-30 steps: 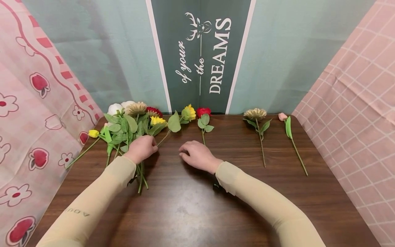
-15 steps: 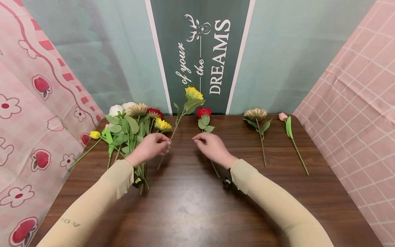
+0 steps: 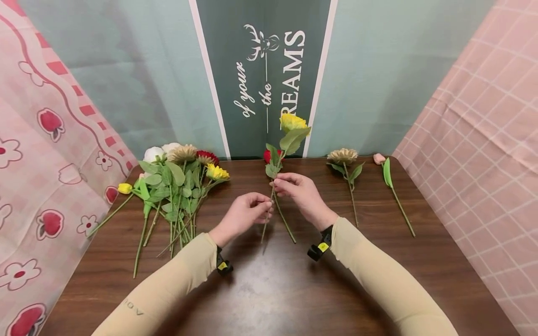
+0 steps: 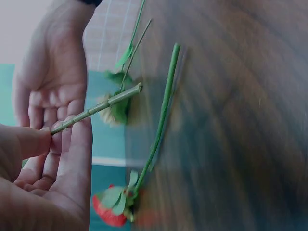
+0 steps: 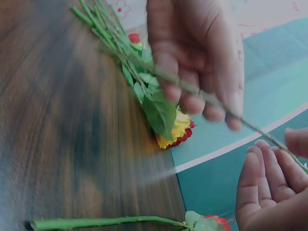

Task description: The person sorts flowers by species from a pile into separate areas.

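A long-stemmed yellow flower (image 3: pixel 292 122) is raised over the middle of the table, its stem tilted and its head leaning right. My left hand (image 3: pixel 245 214) pinches the lower stem (image 4: pixel 103 107) between thumb and fingers. Higher up, just below the leaves, my right hand (image 3: pixel 304 193) pinches the same stem between thumb and fingertips. Behind them lies a red rose (image 4: pixel 111 211) on the table. In the head view its bloom is partly covered by the raised flower's leaves, and its green stem (image 3: pixel 287 224) points toward me.
At the left lies a pile of mixed flowers (image 3: pixel 176 179), with a yellow tulip (image 3: pixel 124 188) at its outer side. A beige flower (image 3: pixel 342 156) and a pink tulip (image 3: pixel 379 159) lie apart on the right. Printed cloths hang around the wooden table (image 3: pixel 260 298).
My left hand has lifted the yellow flower away from the pile and carried it right. My right hand, earlier holding nothing, has come to its stem. The pile stays at the left.
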`<state>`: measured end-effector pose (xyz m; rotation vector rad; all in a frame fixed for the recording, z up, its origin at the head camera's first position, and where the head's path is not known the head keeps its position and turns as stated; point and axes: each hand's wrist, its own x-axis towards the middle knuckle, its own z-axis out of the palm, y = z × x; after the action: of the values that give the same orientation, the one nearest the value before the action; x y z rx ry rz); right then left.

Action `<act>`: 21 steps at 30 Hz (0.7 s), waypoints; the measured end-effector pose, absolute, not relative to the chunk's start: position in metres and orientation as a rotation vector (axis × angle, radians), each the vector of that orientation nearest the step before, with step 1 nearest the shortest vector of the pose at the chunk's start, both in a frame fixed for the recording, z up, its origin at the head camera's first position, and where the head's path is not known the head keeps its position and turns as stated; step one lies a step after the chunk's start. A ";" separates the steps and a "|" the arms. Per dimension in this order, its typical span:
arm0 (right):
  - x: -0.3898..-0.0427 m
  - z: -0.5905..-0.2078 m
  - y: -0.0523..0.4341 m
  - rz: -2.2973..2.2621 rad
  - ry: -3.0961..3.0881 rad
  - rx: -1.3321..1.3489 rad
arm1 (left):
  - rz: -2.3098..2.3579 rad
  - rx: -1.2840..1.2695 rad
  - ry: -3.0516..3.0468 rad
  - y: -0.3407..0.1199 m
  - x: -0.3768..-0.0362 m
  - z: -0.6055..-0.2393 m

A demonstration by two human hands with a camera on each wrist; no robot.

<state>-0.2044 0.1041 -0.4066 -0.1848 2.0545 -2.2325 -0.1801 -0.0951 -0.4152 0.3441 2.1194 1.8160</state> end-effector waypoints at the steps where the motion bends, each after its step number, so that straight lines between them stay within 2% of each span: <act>1: -0.203 -0.406 0.105 -2.241 2.049 -0.166 | 1.818 0.350 2.111 -0.092 -0.179 -0.417; 16: -0.204 -0.412 0.125 -2.271 2.020 -0.065 | 1.782 0.449 2.095 -0.068 -0.167 -0.431; 21: -0.209 -0.407 0.148 -2.091 2.220 -0.051 | 1.430 0.744 2.384 -0.058 -0.163 -0.432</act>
<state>-0.2089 0.1479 -0.4075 -0.0513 2.2195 -2.0914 -0.1629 -0.0583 -0.4324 0.7443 2.3836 1.4304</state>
